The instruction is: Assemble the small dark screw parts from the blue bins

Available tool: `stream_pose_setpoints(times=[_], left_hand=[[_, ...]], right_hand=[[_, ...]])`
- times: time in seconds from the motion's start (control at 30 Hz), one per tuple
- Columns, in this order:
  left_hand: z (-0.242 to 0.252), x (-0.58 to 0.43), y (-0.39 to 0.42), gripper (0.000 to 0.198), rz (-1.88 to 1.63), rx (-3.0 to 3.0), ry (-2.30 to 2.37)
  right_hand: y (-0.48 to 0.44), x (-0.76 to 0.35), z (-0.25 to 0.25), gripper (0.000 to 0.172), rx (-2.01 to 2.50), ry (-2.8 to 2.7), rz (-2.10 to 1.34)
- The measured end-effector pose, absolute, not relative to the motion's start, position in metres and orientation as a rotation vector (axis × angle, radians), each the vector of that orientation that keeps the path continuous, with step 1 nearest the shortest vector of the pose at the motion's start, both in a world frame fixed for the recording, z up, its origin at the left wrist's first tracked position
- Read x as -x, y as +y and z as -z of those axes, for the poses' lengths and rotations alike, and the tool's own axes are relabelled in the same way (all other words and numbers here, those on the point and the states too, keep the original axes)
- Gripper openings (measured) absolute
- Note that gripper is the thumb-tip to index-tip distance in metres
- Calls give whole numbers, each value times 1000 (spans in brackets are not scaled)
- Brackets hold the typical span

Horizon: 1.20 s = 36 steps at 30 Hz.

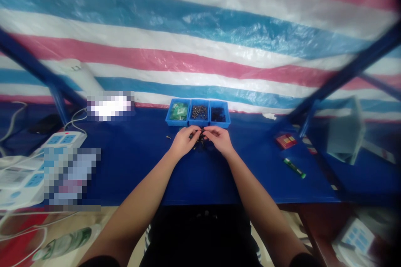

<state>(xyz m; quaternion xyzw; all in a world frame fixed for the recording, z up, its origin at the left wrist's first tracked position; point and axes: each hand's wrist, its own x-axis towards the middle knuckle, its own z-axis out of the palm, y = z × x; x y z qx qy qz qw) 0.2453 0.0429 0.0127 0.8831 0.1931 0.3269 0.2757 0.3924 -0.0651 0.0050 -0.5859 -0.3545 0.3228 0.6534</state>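
Observation:
Just in front of three joined blue bins, my left hand [185, 139] and my right hand [220, 138] meet with their fingertips almost touching. Both are closed in a pinch on a small black part [202, 130], too small to make out in detail. Under the fingers lies a little heap of dark and brass-coloured parts [200, 143], partly hidden by the hands. The left bin [174, 123] has green packets, the middle bin [198, 122] small metallic pieces, and the right bin [220, 125] black pieces. A tiny loose piece [168, 137] rests left of my left hand.
On the blue table [134, 175], a white power strip [67, 144] with cables lies at left, near a bright lamp [109, 106]. At right are a red box [285, 141] and a green tube [294, 168]. Striped sheeting [200, 62] hangs behind.

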Motion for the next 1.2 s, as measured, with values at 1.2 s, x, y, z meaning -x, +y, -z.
stream_pose_setpoints(times=[1.2], left_hand=[[-14, -245, 43, 25, -801, -2352, 542]], right_hand=[[-65, -390, -5, 35, 1318, -826, -754]])
